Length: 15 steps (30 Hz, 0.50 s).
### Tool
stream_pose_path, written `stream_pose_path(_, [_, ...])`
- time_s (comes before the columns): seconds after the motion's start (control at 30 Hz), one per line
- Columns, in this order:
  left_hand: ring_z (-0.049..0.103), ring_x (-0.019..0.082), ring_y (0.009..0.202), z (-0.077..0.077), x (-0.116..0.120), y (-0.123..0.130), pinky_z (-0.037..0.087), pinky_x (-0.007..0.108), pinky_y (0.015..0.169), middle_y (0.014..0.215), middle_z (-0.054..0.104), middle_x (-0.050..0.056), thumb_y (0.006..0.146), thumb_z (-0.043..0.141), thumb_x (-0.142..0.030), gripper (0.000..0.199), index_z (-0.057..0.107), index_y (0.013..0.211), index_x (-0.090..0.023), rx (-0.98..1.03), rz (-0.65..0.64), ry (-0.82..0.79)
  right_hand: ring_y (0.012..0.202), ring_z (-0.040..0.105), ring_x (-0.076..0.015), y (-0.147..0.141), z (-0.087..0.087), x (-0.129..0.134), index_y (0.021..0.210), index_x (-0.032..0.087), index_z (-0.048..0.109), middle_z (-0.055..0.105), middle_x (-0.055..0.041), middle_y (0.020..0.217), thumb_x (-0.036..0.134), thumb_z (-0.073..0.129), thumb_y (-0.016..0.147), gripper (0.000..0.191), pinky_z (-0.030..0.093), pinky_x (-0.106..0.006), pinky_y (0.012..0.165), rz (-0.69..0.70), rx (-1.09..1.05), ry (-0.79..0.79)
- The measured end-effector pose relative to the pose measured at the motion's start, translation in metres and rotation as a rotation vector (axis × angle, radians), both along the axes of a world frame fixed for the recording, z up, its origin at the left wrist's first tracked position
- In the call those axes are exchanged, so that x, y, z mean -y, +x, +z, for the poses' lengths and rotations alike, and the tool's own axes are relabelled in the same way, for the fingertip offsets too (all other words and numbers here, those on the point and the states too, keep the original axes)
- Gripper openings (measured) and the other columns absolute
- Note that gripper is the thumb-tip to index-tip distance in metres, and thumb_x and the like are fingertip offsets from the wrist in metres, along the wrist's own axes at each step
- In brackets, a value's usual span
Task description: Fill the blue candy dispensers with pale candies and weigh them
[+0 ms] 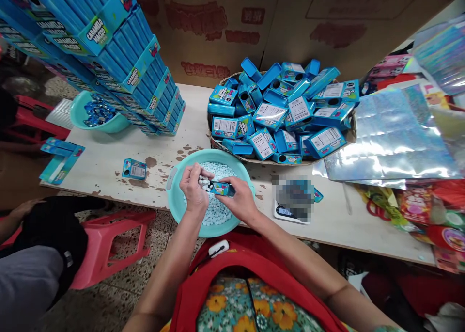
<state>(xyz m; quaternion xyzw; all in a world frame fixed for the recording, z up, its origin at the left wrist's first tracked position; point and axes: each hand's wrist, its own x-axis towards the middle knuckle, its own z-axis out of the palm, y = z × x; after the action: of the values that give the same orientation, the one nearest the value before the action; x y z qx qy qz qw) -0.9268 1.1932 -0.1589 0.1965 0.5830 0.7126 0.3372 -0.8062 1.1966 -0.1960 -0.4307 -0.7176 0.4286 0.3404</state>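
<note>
The fingers of my right hand (238,198) grip a small blue box (220,188) printed "Caramelo Macizo", lying on its side, thumb along the near edge. Its left end points into my left hand (196,191), whose fingers curl into a cup around a little heap of white pieces (205,182). Whether any of them are inside the box, I cannot tell.

Both hands are above a turquoise basin (207,154), which holds a broad bed of pale pellets (216,215). The basin sits at the near edge of the white, brown-flecked table (196,104).

Just to the right is a digital scale (292,219), its upper part blurred out by a pixelated patch. To the left, one more blue carton (134,169) lies alone. Beyond the basin, a shallow brown container (290,162) is heaped with blue boxes (271,114) like mine.

Farther left rises a tall stack of blue display packs (145,80), with a smaller turquoise bowl (77,111) of shiny blue pieces beside it. On the far right lie silvery holographic sheets (395,133). A large cardboard box (232,36) stands at the back.
</note>
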Motion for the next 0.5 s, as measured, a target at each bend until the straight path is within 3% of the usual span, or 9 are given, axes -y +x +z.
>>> stream_pose_path(0.27, [0.062,0.015,0.057,-0.001,0.002,0.005,0.051,0.029,0.064,0.056,0.057,-0.001,0.080,0.061,-0.038,0.024,0.055,0.073,-0.016,0.010,-0.059,0.007,0.089,0.063,-0.0211,0.001,0.001,0.000,0.096,0.023,0.061,0.068,-0.0012,0.093,0.022,0.071,0.069,0.029,0.047,-0.034,0.081,-0.012,-0.029,-0.032])
stream_pose_path(0.5, [0.061,0.016,0.055,0.005,0.002,0.007,0.051,0.029,0.063,0.055,0.057,0.000,0.079,0.060,-0.038,0.022,0.057,0.077,-0.016,0.026,-0.190,0.041,0.093,0.062,-0.0221,0.014,0.000,0.000,0.099,0.022,0.061,0.068,-0.0026,0.096,0.018,0.070,0.069,0.032,0.047,-0.035,0.085,0.001,-0.018,-0.008])
